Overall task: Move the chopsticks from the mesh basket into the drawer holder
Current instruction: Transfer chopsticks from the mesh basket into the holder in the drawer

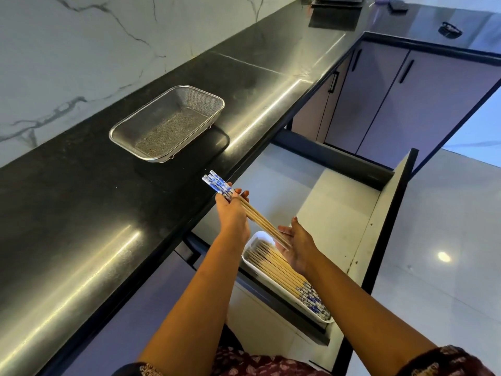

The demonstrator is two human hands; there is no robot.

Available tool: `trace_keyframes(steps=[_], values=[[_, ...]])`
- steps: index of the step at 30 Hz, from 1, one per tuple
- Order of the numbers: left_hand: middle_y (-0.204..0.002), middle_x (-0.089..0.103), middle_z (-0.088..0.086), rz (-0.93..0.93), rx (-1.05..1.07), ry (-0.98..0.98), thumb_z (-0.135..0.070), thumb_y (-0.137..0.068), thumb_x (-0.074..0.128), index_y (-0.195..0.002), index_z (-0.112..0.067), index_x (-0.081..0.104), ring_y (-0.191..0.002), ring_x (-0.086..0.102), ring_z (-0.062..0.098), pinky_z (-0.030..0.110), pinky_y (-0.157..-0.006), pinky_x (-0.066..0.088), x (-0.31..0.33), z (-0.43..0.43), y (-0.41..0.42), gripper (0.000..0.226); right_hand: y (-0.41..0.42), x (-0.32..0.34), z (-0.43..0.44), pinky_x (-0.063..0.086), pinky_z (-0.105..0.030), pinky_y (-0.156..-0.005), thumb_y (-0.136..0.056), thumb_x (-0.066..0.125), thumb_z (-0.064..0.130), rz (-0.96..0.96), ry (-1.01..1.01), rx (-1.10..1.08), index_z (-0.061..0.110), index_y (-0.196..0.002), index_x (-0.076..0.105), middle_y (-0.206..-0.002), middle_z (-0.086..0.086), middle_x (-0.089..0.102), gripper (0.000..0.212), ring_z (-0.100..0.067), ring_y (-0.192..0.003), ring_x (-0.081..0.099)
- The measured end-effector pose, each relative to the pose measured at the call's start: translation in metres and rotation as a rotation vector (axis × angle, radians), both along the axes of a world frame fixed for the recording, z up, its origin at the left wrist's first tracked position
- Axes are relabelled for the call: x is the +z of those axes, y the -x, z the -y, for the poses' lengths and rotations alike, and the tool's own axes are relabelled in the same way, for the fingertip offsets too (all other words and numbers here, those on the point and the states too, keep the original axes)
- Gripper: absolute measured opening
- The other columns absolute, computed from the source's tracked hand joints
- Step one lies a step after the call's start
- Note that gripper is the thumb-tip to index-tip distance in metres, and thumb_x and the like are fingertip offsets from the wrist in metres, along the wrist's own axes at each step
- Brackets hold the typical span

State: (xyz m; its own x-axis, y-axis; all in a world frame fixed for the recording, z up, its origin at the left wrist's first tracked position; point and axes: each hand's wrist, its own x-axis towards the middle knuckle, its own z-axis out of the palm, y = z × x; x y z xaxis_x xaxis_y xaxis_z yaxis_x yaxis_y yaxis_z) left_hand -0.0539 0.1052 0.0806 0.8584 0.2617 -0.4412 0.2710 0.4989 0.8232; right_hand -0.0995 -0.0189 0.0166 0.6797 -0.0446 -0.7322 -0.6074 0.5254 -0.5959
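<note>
A small bundle of wooden chopsticks (254, 217) with blue-and-white patterned tops is gripped in my left hand (233, 215), above the open drawer's near left corner. The thin tips rest against the palm of my right hand (295, 246), whose fingers are spread. Directly below, a white rectangular holder (250, 248) in the drawer holds several more chopsticks (282, 270) lying side by side. The steel mesh basket (167, 123) stands on the black counter with nothing visible inside it.
The black countertop (108, 213) runs along a marble wall. The open drawer (339, 213) sticks out below the counter's edge, its front panel (390, 240) to the right. Closed cabinet doors (379, 99) stand beyond. Dark items (336, 12) sit at the counter's far end.
</note>
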Motion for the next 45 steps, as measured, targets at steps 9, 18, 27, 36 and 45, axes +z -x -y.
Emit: trace_keyframes(steps=[9,18,27,36,45], values=[[-0.090,0.055,0.001,-0.015,0.122,0.097,-0.011,-0.098,0.040,-0.118,-0.015,0.041,-0.078,0.063,0.011,0.021,-0.066,0.053,0.008,-0.005,-0.006,0.021,0.003,0.001,0.004,0.046,-0.040,-0.095,-0.095,0.039,0.052,0.072,-0.244,-0.106,0.004,-0.134,0.043,-0.133,-0.021,0.050,0.062,-0.035,-0.115,0.054],[-0.083,0.055,0.002,-0.088,0.329,0.305,-0.006,-0.098,0.036,-0.100,-0.011,0.044,-0.071,0.062,0.012,0.024,-0.063,0.051,0.007,0.003,-0.006,0.009,0.010,0.021,-0.046,0.042,-0.042,-0.097,-0.086,0.052,0.052,0.225,-0.278,-0.001,0.018,-0.135,0.049,-0.132,-0.007,0.057,0.060,-0.027,-0.128,0.049],[-0.105,0.061,0.016,-0.147,0.229,0.456,-0.007,-0.096,0.044,-0.126,0.002,0.044,-0.084,0.065,0.022,0.034,-0.076,0.053,-0.010,0.008,0.016,0.031,-0.022,0.043,-0.034,0.056,-0.038,-0.084,-0.098,0.048,0.018,0.344,-0.224,-0.090,0.005,-0.103,0.064,-0.105,-0.014,0.069,0.021,-0.032,-0.104,0.065],[-0.094,0.059,0.018,-0.286,0.148,-0.065,-0.004,-0.090,0.054,-0.129,-0.003,0.037,-0.073,0.054,0.015,0.030,-0.081,0.040,-0.074,-0.044,0.038,0.042,-0.057,0.078,0.041,0.060,-0.031,-0.078,-0.098,0.047,0.016,0.370,0.273,0.578,0.007,-0.097,0.064,-0.093,-0.007,0.073,0.019,-0.017,-0.084,0.073],[-0.096,0.062,0.004,-0.272,-0.335,-0.360,0.002,-0.088,0.055,-0.109,-0.007,0.057,-0.087,0.056,0.017,0.034,-0.084,0.048,-0.092,-0.053,0.046,0.023,-0.036,0.038,0.007,0.051,-0.034,-0.081,-0.096,0.055,0.019,0.037,0.948,1.594,-0.001,-0.120,0.063,-0.119,-0.020,0.066,0.033,-0.023,-0.093,0.060]])
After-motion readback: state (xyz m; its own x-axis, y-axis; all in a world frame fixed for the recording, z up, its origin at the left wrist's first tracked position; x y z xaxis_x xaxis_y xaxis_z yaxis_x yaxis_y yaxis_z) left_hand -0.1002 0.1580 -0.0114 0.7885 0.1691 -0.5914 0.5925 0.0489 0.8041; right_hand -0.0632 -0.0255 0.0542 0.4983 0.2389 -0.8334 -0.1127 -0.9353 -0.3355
